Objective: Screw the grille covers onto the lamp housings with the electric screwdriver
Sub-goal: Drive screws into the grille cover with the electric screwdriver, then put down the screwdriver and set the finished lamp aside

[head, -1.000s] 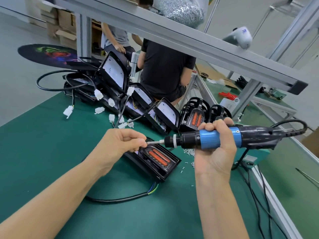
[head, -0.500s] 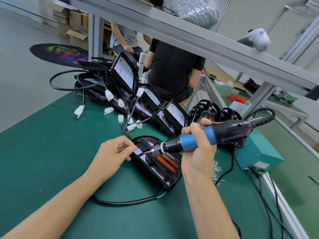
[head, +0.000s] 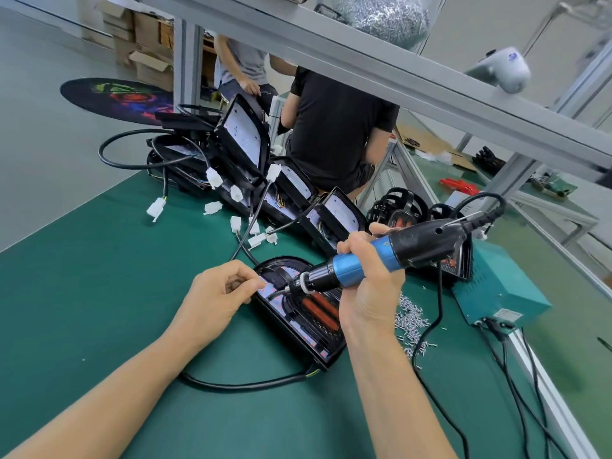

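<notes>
A black lamp housing (head: pixel 298 323) lies flat on the green table (head: pixel 99 293), close in front of the person. A black grille cover (head: pixel 318 303) sits on top of it, and two orange strips show through the bars. The right hand (head: pixel 367 293) has its fingers wrapped tight around the blue part of the electric screwdriver (head: pixel 381 256). The tool is tilted, with its tip pointing down and to the left at the near left side of the cover. You cannot tell if the tip is touching a screw. The left hand (head: pixel 215 299) rests at the left edge of the housing. Its fingers (head: pixel 245 283) are curled and pinched together right beside the tool's tip, but what they pinch is too small to see. A thick black cable (head: pixel 245 384) comes out of the near corner of the housing and bends across the table. A pile of small silver screws (head: pixel 412 319) lies on the table just to the right of the right hand. Behind the screws sits a teal box (head: pixel 496 289), and the screwdriver's black cord hangs down near it. Farther back on the table, more black lamp housings (head: pixel 245 140) stand leaning in a row, with wires and white plugs (head: pixel 155 207) spread around them. To the right of that row are more black grille covers (head: pixel 397 203). Beyond the table sits a person in a black shirt (head: pixel 337 127). A grey metal beam (head: pixel 397 71) runs across the top.
</notes>
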### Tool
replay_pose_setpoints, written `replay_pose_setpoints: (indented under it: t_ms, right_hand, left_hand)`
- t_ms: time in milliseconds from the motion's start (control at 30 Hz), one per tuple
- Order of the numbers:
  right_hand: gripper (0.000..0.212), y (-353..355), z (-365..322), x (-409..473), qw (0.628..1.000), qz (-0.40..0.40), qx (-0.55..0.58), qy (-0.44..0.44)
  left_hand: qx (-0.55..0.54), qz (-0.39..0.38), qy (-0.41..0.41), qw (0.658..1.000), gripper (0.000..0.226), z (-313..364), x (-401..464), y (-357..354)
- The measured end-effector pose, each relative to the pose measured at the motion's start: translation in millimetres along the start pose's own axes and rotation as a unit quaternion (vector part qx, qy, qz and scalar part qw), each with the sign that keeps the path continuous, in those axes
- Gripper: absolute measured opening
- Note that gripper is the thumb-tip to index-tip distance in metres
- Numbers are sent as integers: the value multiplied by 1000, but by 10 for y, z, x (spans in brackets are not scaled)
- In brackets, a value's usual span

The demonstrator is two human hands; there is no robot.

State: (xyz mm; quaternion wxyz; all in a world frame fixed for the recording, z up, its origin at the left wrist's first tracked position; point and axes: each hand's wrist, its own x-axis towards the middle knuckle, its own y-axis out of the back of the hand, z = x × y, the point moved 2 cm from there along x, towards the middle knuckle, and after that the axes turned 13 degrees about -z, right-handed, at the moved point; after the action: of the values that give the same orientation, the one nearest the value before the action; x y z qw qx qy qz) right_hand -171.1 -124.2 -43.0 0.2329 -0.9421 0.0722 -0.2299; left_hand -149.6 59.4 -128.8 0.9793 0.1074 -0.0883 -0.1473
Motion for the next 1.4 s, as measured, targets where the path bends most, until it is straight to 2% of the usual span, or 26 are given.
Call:
replay_pose_setpoints:
  t_ms: [533, 700, 867, 1000, 1100, 1233, 1400]
  right_hand:
    - [26, -16, 15, -24, 1000, -5, -13, -14]
    - [31, 37, -79, -45, 999, 49, 15, 0]
    - [35, 314, -479, -39, 993, 94, 48, 50]
    - [35, 697, -948, -87, 986, 125, 7, 113]
    - [38, 1036, -1267, -179, 977, 161, -29, 136]
    - [29, 1528, -1548, -330, 973, 201, -90, 70]
    - [38, 2034, -1645, -418, 943, 228, -218, -108]
  left_hand:
    - [6, 0, 6, 1000, 15, -7, -9, 6]
    - [8, 1, 11, 1000, 17, 23, -18, -1]
    - [23, 0, 16, 1000, 19, 72, 4, -7]
    - [53, -3, 16, 998, 21, 140, 32, -5]
    - [99, 23, 10, 995, 20, 227, 61, -33]
    - [177, 54, -48, 982, 22, 569, 98, -242]
    - [260, -17, -180, 949, 13, 1025, 144, -849]
